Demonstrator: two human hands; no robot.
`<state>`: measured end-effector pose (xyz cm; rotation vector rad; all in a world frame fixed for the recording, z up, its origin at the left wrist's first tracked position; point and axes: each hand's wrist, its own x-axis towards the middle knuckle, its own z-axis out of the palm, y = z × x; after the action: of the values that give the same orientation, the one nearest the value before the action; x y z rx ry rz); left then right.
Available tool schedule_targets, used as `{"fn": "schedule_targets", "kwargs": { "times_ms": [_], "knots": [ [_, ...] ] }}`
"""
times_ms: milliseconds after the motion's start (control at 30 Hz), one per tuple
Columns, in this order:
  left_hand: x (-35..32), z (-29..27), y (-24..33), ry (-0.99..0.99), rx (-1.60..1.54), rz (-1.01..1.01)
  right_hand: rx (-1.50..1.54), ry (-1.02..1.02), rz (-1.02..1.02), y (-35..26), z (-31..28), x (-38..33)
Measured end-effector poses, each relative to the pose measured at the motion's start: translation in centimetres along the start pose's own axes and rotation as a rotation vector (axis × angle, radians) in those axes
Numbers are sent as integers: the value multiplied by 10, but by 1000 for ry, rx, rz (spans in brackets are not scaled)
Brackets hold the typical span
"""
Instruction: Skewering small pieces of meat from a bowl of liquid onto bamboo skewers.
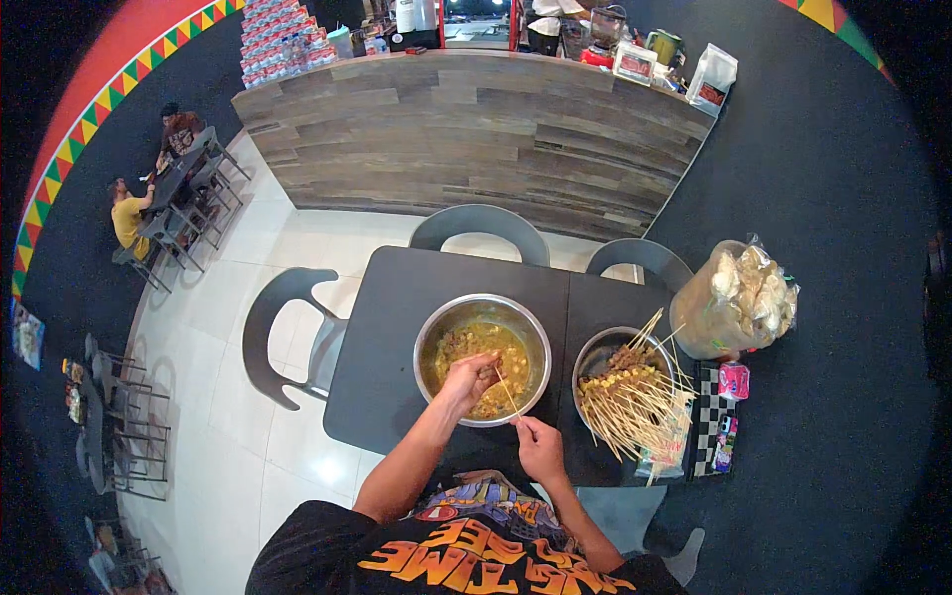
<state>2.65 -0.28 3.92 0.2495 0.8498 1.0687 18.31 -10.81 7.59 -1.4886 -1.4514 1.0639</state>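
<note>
Over a steel bowl (538, 342) of yellowish marinade with small chunks in it, my left hand (470, 381) has its fingers pinched together at the upper end of a thin wooden skewer (509, 395). What lies between those fingers is too small to make out. My right hand (540, 448) grips the skewer's lower end, just outside the bowl's near rim. To the right stands a second steel bowl (583, 359), heaped with filled skewers (635, 405); brown and yellow pieces show on them, and their bare sticks point toward me.
Both bowls stand on a dark table (382, 297). A large clear bag-lined tub (709, 317) holds wrapped packets at the right, near a pink can (734, 381) and a checkered strip (712, 421). Grey chairs (266, 337) surround the table. A wood-faced counter (466, 139) stands beyond.
</note>
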Motion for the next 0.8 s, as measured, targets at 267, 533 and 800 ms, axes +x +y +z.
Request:
{"fn": "schedule_targets", "kwargs": {
  "times_ms": [267,533,800],
  "knots": [
    [-4,9,-1,66,19,-6,567,-237,550,13,0,5],
    [4,1,-8,54,53,-19,-163,62,-40,3,13,14],
    [-4,15,1,-14,26,-31,861,-190,538,-2,8,20]
  ]
}}
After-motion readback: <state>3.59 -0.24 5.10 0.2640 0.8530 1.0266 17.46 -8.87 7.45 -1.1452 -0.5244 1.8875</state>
